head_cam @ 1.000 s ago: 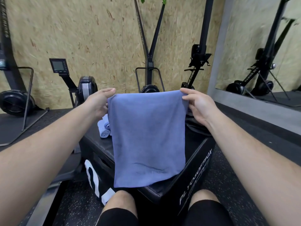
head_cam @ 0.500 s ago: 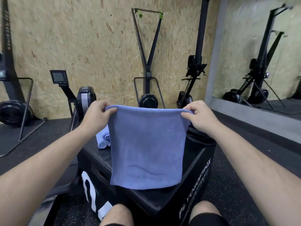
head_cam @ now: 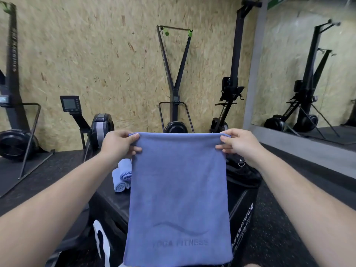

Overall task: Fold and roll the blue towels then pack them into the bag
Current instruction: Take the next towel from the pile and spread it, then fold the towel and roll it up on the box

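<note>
Pinching top corners of the flat blue microfibre towel (head_cam: 179,189), left grip (head_cam: 119,144) and right grip (head_cam: 238,144) still hold it taut over the black padded box bench (head_cam: 113,203). Hem now hangs lower, past the near edge. Rolled light-blue towels (head_cam: 122,176) sit behind it on the left.

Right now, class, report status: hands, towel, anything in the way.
Left hand, right hand pinch towel top corners. Towel hangs open over box. Behind it: rolled towels, bag.
</note>
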